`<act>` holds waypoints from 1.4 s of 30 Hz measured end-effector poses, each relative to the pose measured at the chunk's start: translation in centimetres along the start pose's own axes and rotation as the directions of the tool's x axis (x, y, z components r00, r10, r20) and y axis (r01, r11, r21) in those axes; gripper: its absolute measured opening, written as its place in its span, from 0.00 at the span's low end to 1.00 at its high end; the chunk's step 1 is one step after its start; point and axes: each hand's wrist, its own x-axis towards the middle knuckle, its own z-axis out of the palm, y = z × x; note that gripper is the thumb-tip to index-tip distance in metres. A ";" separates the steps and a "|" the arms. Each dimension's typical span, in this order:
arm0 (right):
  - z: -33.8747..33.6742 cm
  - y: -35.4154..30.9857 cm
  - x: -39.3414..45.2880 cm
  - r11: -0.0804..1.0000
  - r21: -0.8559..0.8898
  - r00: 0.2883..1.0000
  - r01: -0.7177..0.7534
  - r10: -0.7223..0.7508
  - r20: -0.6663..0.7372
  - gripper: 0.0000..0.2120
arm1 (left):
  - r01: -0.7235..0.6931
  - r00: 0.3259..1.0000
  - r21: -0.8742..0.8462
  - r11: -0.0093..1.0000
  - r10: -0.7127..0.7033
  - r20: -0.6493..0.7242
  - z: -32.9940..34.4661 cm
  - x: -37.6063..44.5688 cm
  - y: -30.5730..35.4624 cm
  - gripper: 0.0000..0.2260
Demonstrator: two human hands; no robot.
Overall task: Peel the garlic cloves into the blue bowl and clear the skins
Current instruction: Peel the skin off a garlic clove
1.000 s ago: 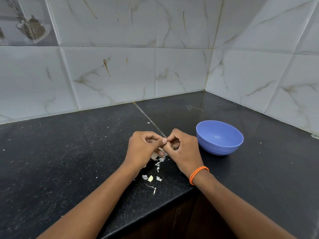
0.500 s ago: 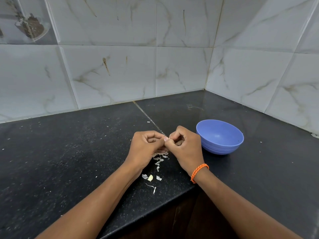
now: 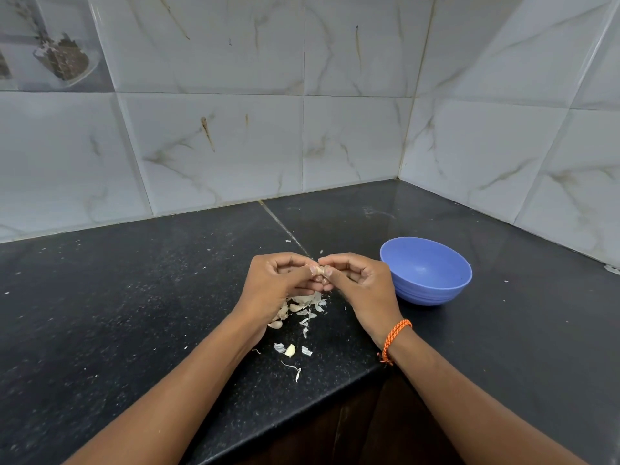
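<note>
I pinch one garlic clove [image 3: 318, 271] between my left hand [image 3: 275, 286] and right hand [image 3: 360, 286], both grips curled on it, the blue bowl [image 3: 426, 271] nearest my right

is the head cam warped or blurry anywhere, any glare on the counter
Head view: wide-angle bend shows in the curved tile joints of the marble-look wall tiles; soft sheen on the polished black stone counter near the corner, no harsh glare; hands sharp, the small garlic clove they pinch is tiny; round blue plastic bowl evenly lit.
</note>
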 end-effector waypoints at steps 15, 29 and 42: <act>0.2 1.0 0.0 0.975 -0.221 0.999 0.033 -0.039 -0.022 0.08 | 0.014 1.000 -0.006 1.000 -0.014 -0.005 -0.8 0.5 -0.3 0.06; 0.7 0.6 -0.2 0.931 -0.332 0.986 0.152 -0.167 -0.017 0.05 | 0.002 1.000 0.041 0.999 -0.001 -0.022 -0.9 0.5 -0.1 0.05; 0.7 0.3 -0.2 0.911 -0.375 0.984 0.174 -0.178 0.023 0.09 | -0.005 0.999 0.080 0.997 0.008 -0.038 -0.8 0.5 -0.2 0.05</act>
